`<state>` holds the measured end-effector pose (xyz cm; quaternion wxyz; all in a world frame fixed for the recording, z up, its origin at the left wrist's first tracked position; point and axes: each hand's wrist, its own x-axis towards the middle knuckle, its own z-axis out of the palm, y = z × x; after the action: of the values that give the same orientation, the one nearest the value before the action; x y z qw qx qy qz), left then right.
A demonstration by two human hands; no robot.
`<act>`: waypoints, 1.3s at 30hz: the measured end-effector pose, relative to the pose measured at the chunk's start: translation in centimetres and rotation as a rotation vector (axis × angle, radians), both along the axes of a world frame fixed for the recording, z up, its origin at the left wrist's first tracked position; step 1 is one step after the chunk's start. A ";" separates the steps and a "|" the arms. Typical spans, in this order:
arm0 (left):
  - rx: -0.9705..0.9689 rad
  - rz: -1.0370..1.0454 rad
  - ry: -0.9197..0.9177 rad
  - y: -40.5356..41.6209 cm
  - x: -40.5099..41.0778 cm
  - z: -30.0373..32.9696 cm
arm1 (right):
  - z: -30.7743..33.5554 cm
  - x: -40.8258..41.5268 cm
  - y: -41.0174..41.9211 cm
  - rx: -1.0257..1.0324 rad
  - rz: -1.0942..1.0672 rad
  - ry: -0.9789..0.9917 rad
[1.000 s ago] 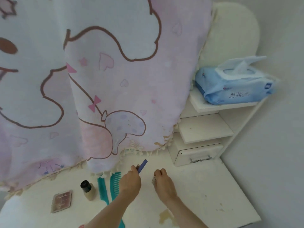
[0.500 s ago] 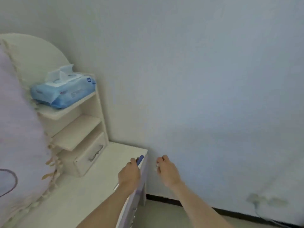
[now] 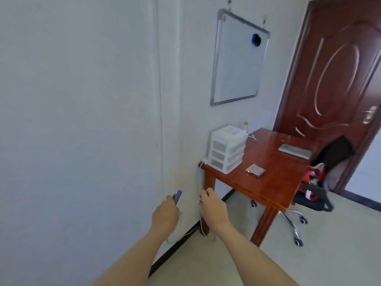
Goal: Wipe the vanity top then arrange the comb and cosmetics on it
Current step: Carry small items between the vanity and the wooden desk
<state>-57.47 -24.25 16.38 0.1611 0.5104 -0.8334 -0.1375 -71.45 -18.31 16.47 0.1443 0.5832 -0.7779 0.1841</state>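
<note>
Head view shows no vanity, comb or other cosmetics. Your left hand grips a blue stick pointing toward 12 o'clock; your right hand pinches something small, unclear. Red table lies at 2 o'clock.

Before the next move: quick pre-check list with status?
1. Vanity top in view: not ok, only wall, red wooden table and door show.
2. Left hand holds blue stick-shaped item: ok.
3. Right hand contents: cannot tell; fist closed, something small and pale at the fingers.
4. Comb and other cosmetics in view: not ok.
5. Wiping finished: cannot tell.
</note>
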 end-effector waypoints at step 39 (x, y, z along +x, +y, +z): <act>0.055 -0.769 -0.206 -19.7 -62.7 -11.2 | -11.7 -53.4 -11.8 0.274 -0.846 -0.342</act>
<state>-120.17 -43.92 5.21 -0.0004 0.1765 -0.9715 -0.1580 -124.89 -30.08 4.78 -0.0018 0.1900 -0.9768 0.0985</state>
